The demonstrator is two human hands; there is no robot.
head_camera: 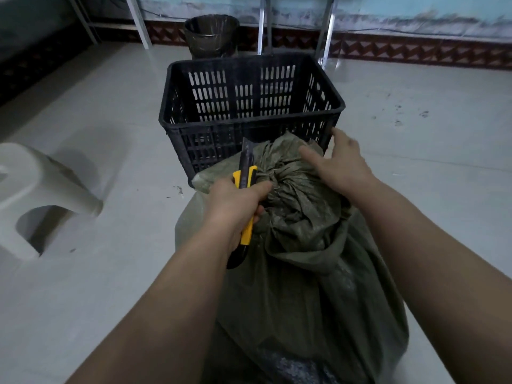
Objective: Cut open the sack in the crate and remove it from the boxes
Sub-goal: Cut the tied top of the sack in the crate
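Item: sack, olive-green woven plastic, bulging, its neck gathered into a knot tied with cord. It stood on the floor just in front of a black slotted plastic crate; whether it sat in anything could not be told.

Utility knife, yellow and black, blade extended upward beside the knot, gripped in the closed left hand. Right hand open, fingers spread, resting at the sack's top and holding nothing.

Risk, as judged: the blade could skid off the slick weave toward the nearby right hand, or cut too deep into the contents.

Surroundings: pale glossy tiled floor, white plastic stool, dark bin.
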